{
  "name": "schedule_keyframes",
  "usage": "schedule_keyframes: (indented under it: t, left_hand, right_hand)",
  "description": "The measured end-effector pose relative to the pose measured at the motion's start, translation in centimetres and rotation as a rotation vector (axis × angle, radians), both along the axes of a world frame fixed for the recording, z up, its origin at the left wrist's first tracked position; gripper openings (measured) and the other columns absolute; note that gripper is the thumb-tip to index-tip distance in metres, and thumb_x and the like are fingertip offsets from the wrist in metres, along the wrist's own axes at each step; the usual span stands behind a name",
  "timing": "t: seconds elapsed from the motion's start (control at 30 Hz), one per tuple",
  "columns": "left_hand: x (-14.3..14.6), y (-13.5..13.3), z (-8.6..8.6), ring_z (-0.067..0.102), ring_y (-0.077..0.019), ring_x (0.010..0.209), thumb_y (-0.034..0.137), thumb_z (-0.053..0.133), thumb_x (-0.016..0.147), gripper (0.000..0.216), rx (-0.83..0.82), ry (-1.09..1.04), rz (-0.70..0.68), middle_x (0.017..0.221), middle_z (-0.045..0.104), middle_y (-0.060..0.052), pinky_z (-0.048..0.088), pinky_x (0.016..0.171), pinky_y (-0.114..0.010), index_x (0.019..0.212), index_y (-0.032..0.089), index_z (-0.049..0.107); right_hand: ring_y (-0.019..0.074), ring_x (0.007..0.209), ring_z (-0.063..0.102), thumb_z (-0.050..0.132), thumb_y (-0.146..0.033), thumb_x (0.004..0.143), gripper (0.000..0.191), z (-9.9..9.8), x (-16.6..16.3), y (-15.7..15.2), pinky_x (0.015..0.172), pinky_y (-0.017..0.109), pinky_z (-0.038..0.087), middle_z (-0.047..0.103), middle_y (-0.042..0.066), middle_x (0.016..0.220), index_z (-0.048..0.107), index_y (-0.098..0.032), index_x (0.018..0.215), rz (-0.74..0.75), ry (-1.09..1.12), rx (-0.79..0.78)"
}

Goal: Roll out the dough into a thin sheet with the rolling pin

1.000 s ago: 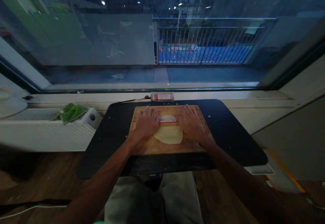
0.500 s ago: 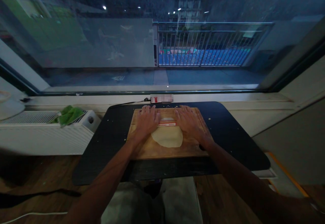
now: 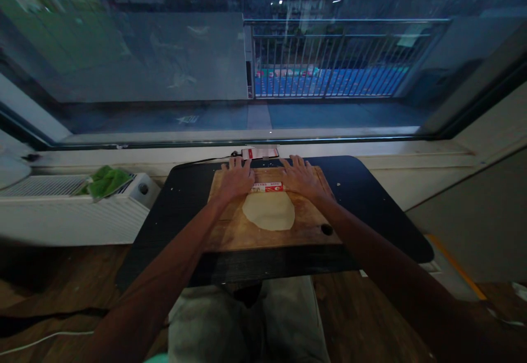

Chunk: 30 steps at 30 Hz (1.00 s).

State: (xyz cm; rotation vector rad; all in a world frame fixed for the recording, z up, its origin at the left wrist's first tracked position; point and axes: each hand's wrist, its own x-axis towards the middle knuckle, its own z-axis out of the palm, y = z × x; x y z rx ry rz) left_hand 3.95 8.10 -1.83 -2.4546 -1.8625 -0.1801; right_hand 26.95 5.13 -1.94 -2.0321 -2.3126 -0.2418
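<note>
A thin, pale sheet of dough (image 3: 269, 214) lies on a wooden cutting board (image 3: 247, 242). Across the dough's far edge is a rolling pin (image 3: 267, 187) with a red and white printed label; its ends are hidden beneath my palms. My left hand (image 3: 239, 179) rests on the pin's left end, fingers stretched forward and spread. On the opposite end lies my right hand (image 3: 300, 177), likewise flat with its fingers extended past the pin. Neither hand wraps around it.
The board sits on a black table (image 3: 370, 209) dotted with small crumbs. A phone-like item (image 3: 260, 153) with a cable lies on the sill beyond it. At left, a green cloth (image 3: 107, 182) drapes over a white radiator (image 3: 74, 214). A large window stands ahead.
The rolling pin sits at the dough's far edge in both frames and its label has turned. My fingers are more spread and reach farther forward. The whole view has shifted slightly.
</note>
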Motion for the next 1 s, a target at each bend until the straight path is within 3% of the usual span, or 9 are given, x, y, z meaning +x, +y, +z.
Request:
schedule_keyframes:
  t: [0.13, 0.33, 0.53, 0.8, 1.0]
  left_hand:
    - [-0.2, -2.1, -0.1, 0.047, -0.0436, 0.154, 0.035, 0.040, 0.112, 0.056, 0.008, 0.011, -0.015, 0.165, 0.056, -0.023, 0.045, 0.119, -0.066, 0.164, 0.019, 0.055]
    - [-0.2, -5.8, 0.4, 0.054, -0.0425, 0.146, 0.033, 0.039, 0.113, 0.048, 0.034, 0.007, -0.027, 0.155, 0.063, -0.023, 0.047, 0.116, -0.062, 0.151, 0.019, 0.064]
    - [-0.1, -8.4, 0.8, 0.057, -0.0402, 0.143, 0.033, 0.037, 0.115, 0.051, 0.033, -0.005, -0.013, 0.154, 0.066, -0.021, 0.045, 0.116, -0.058, 0.158, 0.018, 0.060]
    - [0.3, -5.0, 1.3, 0.057, -0.0420, 0.138, 0.033, 0.043, 0.111, 0.040, 0.055, -0.001, -0.051, 0.144, 0.068, -0.021, 0.045, 0.113, -0.059, 0.138, 0.018, 0.070]
    - [0.4, -1.0, 1.0, 0.051, -0.0432, 0.148, 0.030, 0.046, 0.108, 0.045, 0.040, -0.018, -0.073, 0.159, 0.060, -0.022, 0.043, 0.118, -0.061, 0.147, 0.018, 0.066]
  right_hand:
    - [0.0414, 0.163, 0.041, 0.039, -0.033, 0.117, 0.058, -1.1, 0.0, -1.6, 0.128, 0.066, 0.035, 0.047, 0.023, 0.177, 0.047, -0.019, 0.173, 0.009, -0.001, 0.027]
    - [0.0394, 0.155, 0.051, 0.040, -0.027, 0.115, 0.055, -1.5, -0.4, -5.1, 0.127, 0.060, 0.038, 0.062, 0.022, 0.165, 0.056, -0.014, 0.166, 0.054, 0.008, 0.112]
    - [0.0386, 0.152, 0.051, 0.040, -0.025, 0.114, 0.054, -2.4, -0.1, -6.7, 0.128, 0.060, 0.035, 0.064, 0.018, 0.164, 0.060, -0.016, 0.163, 0.102, 0.035, 0.174]
    - [0.0364, 0.145, 0.053, 0.037, -0.029, 0.115, 0.053, -0.5, -0.8, -3.3, 0.122, 0.051, 0.040, 0.066, 0.021, 0.156, 0.059, -0.015, 0.161, 0.034, 0.035, 0.153]
    - [0.0364, 0.134, 0.058, 0.035, -0.041, 0.118, 0.056, 0.0, -0.8, 0.2, 0.112, 0.050, 0.046, 0.066, 0.021, 0.148, 0.051, -0.019, 0.167, -0.028, 0.081, 0.109]
